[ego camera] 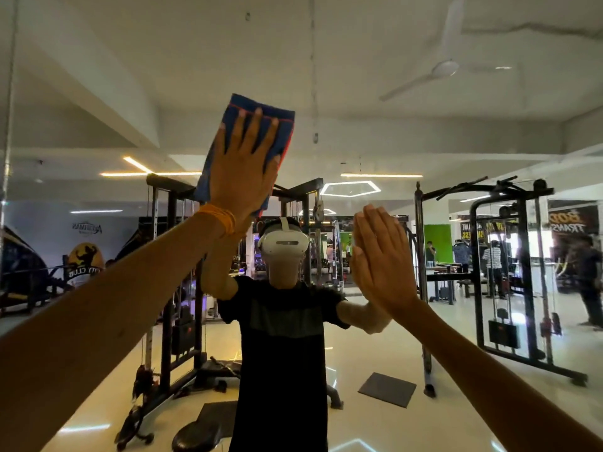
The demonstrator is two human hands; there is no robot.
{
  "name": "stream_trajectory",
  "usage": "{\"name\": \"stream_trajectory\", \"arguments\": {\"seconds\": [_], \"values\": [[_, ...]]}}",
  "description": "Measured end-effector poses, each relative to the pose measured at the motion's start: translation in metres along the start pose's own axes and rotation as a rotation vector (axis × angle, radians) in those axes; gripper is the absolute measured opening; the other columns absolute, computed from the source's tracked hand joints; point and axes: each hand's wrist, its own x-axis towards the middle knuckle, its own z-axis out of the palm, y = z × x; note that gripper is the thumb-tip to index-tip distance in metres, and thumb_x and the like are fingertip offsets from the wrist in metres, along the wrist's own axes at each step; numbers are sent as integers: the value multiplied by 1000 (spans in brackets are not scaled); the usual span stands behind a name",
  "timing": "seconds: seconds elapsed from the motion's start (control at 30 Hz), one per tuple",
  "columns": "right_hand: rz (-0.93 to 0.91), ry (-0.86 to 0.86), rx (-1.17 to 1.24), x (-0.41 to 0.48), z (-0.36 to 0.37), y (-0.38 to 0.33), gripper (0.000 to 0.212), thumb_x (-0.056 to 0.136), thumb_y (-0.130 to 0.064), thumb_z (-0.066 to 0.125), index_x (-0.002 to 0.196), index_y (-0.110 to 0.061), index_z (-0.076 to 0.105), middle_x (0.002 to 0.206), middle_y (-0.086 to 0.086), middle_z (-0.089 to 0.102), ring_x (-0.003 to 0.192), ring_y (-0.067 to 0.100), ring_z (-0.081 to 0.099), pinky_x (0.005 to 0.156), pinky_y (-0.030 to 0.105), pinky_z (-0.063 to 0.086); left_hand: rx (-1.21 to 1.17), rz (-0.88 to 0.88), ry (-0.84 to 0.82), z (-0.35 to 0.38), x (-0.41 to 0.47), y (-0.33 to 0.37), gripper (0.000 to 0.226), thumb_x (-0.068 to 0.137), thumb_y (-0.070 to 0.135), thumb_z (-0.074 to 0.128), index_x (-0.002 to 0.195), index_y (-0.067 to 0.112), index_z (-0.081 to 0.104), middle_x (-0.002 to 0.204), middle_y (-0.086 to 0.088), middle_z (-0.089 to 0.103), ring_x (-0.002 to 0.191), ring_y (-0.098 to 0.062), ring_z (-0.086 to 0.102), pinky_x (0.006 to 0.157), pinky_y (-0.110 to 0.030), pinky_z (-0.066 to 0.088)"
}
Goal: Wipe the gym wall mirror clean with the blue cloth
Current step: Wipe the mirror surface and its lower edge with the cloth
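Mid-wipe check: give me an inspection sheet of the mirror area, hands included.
surface: gym wall mirror, upright, reflecting the gym; streaks too faint to judge.
job's things: blue cloth with red trim, spread flat high on the glass.
clutter: nothing seen.
hands: left hand presses the cloth with straight fingers, orange thread band on its wrist; right hand flat on bare glass, holding nothing.
cables: only those of the reflected black weight machines.
surroundings: reflected white ceiling fan, people at far right.
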Motion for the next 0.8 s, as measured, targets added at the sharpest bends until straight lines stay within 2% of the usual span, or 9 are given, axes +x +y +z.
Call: {"name": "stream_trajectory", "arguments": {"seconds": [0.03,0.1,0.2,0.3,0.4,0.47,0.57,0.7,0.8], "values": [[-2,-4,1,0,-1,0,61,108,-35,28,160,-4,32,170,15,24,159,30,18,130,47,10,9,51,18,6,-12,9,71,106,57,-1,166,21,6,173,-11,3,160,-33,1,128,-53,-1],[10,-7,0,-3,-2,-2,61,109,-37,25,160,-5,31,170,15,23,159,29,17,131,45,7,38,274,19,18,-65,32,64,110,50,5,166,21,3,173,-11,0,160,-32,-1,129,-52,1],[25,-12,21,-19,-1,-9,62,111,-41,19,161,-6,29,170,15,23,159,29,16,131,44,5,31,479,-56,29,-156,49,63,109,49,17,165,19,17,172,-12,11,159,-34,8,128,-54,7],[45,11,45,-41,1,-22,59,110,-37,27,161,-8,28,170,15,24,159,30,17,130,43,2,7,486,-78,27,-159,38,63,110,50,16,164,19,22,171,-12,17,158,-34,13,128,-52,4],[55,19,77,-57,3,-32,59,106,-31,36,160,-10,30,168,16,27,158,34,21,130,47,6,38,249,-19,17,-104,16,65,111,53,7,166,19,13,173,-12,8,159,-34,6,128,-47,-8],[44,2,70,-67,4,-32,59,106,-32,34,160,-9,30,169,16,27,158,34,21,129,52,10,48,144,11,17,-93,14,64,111,52,12,166,19,10,173,-12,6,160,-33,3,128,-49,-6],[52,-34,75,-84,3,-33,59,108,-33,30,160,-5,31,169,17,26,158,34,19,128,56,14,1,306,14,37,-164,46,63,112,45,17,166,18,4,173,-13,0,159,-34,-1,129,-54,-2],[33,-103,45,-121,0,-41,59,107,-31,33,159,-1,34,169,19,25,158,35,20,127,59,17,-67,547,-120,52,-322,87,62,107,42,31,164,20,22,171,-7,12,160,-32,3,128,-52,0],[9,-116,14,-152,-2,-47,58,106,-29,36,156,1,39,166,21,31,155,39,25,125,60,20,-25,602,-134,49,-328,74,63,107,45,36,163,21,22,170,-6,18,159,-29,7,129,-49,-2]]}}
